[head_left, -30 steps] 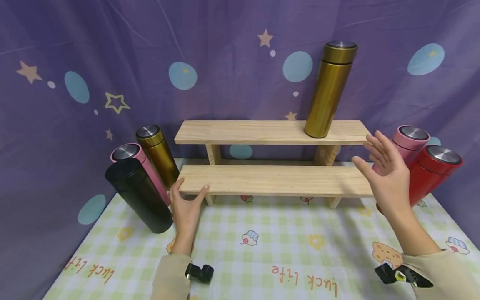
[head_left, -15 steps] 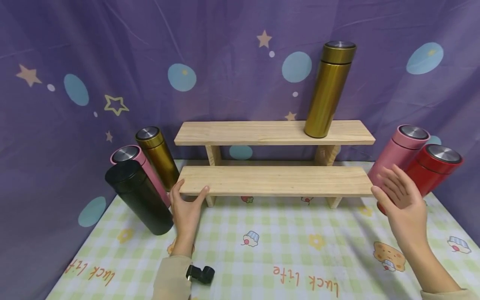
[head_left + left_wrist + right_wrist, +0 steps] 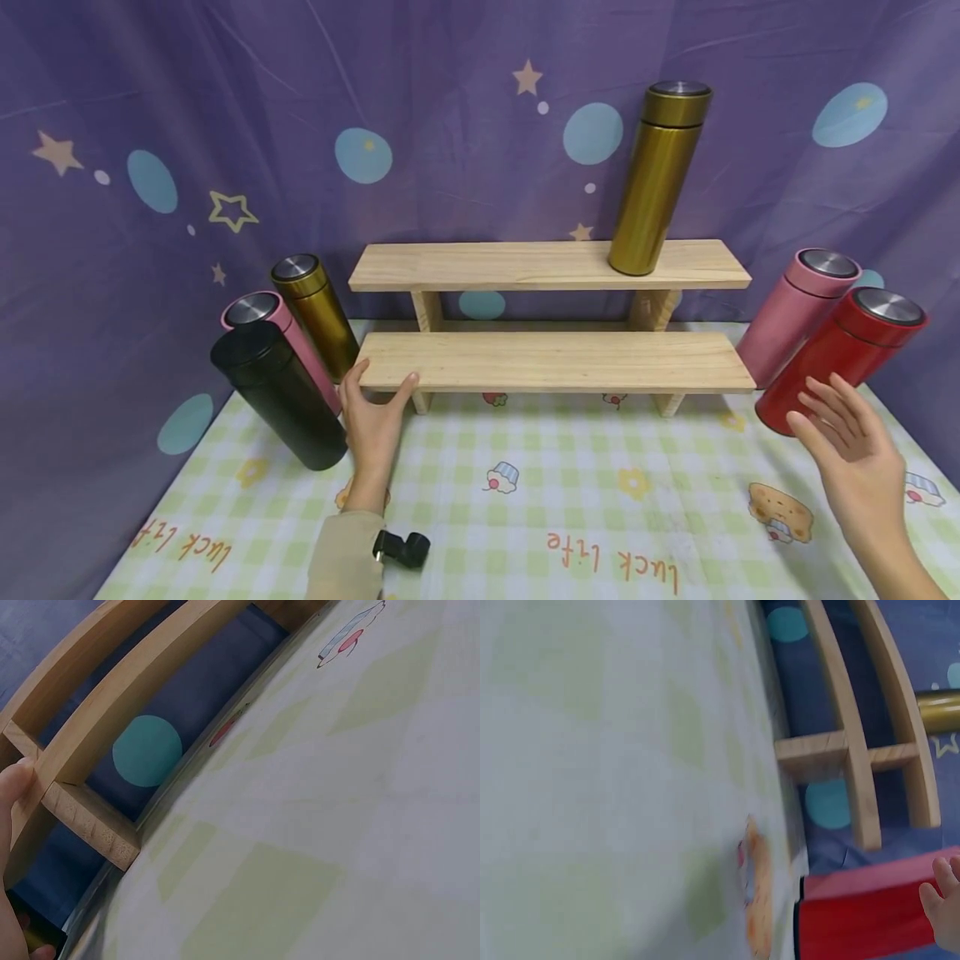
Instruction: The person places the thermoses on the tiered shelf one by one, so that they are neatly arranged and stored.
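Observation:
My left hand [image 3: 371, 421] holds the front left corner of a two-tier wooden shelf [image 3: 555, 362], thumb on the front edge and fingers at the left end. In the left wrist view the thumb [image 3: 16, 780] lies against the board. On the upper tier, toward the right, stands a gold thermos [image 3: 660, 179]. My right hand [image 3: 862, 467] hovers in front of a red thermos [image 3: 832, 358], fingers spread and apart from it in the head view. Behind the red one is a pink thermos [image 3: 795, 312], to the right of the shelf.
Left of the shelf stand a black thermos [image 3: 281, 396], a second pink thermos [image 3: 255, 308] partly hidden behind it, and another gold thermos [image 3: 315, 312]. A checked tablecloth [image 3: 570, 467] covers the table. Behind everything hangs a purple curtain [image 3: 465, 83].
My right hand has moved right and down, from beside the shelf's right end to in front of the red thermos. The left hand stays at the shelf corner.

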A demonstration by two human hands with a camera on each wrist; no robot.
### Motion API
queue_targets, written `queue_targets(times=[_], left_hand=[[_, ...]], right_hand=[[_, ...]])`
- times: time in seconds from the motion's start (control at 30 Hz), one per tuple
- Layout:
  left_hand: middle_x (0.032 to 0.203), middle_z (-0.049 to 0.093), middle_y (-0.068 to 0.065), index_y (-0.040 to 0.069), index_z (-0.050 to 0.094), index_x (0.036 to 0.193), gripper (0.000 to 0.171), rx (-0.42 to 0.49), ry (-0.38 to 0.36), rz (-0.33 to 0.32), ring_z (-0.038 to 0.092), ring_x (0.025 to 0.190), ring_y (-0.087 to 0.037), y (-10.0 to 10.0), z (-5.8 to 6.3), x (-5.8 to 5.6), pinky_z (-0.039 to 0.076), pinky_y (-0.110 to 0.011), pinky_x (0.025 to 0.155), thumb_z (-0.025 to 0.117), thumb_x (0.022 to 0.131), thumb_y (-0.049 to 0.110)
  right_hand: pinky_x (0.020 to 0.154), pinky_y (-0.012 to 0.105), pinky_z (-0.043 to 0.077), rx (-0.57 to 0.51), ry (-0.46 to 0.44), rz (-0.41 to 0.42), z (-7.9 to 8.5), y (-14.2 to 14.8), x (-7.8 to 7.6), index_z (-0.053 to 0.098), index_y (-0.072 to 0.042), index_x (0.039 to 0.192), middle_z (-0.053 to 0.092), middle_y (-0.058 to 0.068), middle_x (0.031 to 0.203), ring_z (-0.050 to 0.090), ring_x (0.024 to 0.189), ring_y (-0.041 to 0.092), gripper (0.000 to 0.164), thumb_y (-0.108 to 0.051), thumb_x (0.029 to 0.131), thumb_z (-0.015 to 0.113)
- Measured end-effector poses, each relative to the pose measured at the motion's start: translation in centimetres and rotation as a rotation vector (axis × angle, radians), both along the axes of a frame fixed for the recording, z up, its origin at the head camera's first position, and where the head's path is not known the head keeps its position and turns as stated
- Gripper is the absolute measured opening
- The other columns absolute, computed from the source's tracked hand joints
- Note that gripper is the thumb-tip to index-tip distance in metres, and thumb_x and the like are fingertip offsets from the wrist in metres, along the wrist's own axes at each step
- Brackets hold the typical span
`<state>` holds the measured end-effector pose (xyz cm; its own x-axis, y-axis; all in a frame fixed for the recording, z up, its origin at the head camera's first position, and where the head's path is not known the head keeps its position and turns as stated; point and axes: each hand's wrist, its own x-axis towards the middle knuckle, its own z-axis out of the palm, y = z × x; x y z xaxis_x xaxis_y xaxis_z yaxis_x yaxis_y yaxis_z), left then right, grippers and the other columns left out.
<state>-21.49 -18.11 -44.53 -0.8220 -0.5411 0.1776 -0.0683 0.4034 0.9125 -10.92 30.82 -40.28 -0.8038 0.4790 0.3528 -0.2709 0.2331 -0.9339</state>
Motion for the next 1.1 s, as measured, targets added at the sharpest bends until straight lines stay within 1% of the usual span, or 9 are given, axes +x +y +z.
queue_targets(times=[0.17,0.23,0.4,0.53,0.8,0.97,1.1], left_hand=[[0.155,0.031,-0.002,0.025,0.041,0.146,0.089,0.003,-0.002,-0.001,0.032,0.14,-0.033,0.0,0.0,0.0,0.021,-0.072,0.101,0.079,0.074,0.061],[0.155,0.031,-0.002,0.025,0.041,0.146,0.089,0.003,-0.003,-0.001,0.033,0.14,-0.033,0.0,0.0,0.0,0.021,-0.072,0.101,0.079,0.074,0.061],[0.155,0.03,-0.002,0.025,0.041,0.146,0.089,-0.005,-0.009,0.001,0.033,0.14,-0.033,0.0,0.0,0.0,0.021,-0.071,0.101,0.079,0.074,0.061],[0.155,0.03,-0.002,0.025,0.041,0.146,0.089,-0.01,-0.01,0.002,0.033,0.14,-0.033,0.0,0.1,0.0,0.022,-0.071,0.101,0.079,0.074,0.061],[0.155,0.03,-0.002,0.026,0.042,0.146,0.089,-0.012,-0.01,0.007,0.034,0.14,-0.032,-0.1,0.0,0.0,0.023,-0.07,0.101,0.078,0.074,0.063],[0.156,0.03,-0.001,0.026,0.041,0.146,0.088,-0.013,-0.01,0.006,0.033,0.14,-0.032,-0.1,0.0,0.0,0.023,-0.071,0.101,0.078,0.074,0.062],[0.155,0.03,-0.001,0.025,0.041,0.146,0.088,-0.01,-0.008,0.006,0.034,0.14,-0.032,0.0,0.0,0.0,0.023,-0.07,0.101,0.079,0.075,0.06]], right_hand=[[0.091,0.007,0.04,0.145,-0.095,-0.094,-0.7,1.3,0.5,0.042,-0.013,0.15,0.058,-0.008,0.135,0.055,0.113,-0.002,0.066,0.007,0.091,0.065],[0.091,0.007,0.039,0.183,-0.132,-0.14,-0.9,1.8,0.5,0.042,-0.016,0.15,0.057,-0.011,0.134,0.055,0.112,-0.004,0.065,0.005,0.092,0.065],[0.091,0.006,0.039,0.162,-0.163,-0.208,-1.3,2.8,0.5,0.043,-0.017,0.149,0.058,-0.011,0.132,0.055,0.109,-0.007,0.064,0.004,0.093,0.064],[0.089,0.006,0.04,0.122,-0.168,-0.252,-1.5,3.7,0.1,0.044,-0.017,0.148,0.059,-0.01,0.132,0.057,0.107,-0.006,0.063,0.002,0.092,0.066],[0.09,0.006,0.039,0.109,-0.188,-0.264,-2.0,5.0,-1.0,0.042,-0.018,0.15,0.058,-0.009,0.136,0.056,0.108,-0.007,0.064,-0.002,0.092,0.067],[0.091,0.006,0.038,0.104,-0.201,-0.246,-2.2,5.5,-1.6,0.039,-0.017,0.152,0.054,-0.006,0.14,0.053,0.114,-0.004,0.068,-0.001,0.092,0.068],[0.092,0.005,0.037,0.094,-0.212,-0.252,-2.2,5.6,-2.3,0.039,-0.019,0.152,0.053,-0.006,0.14,0.052,0.116,-0.003,0.071,-0.003,0.09,0.07]])
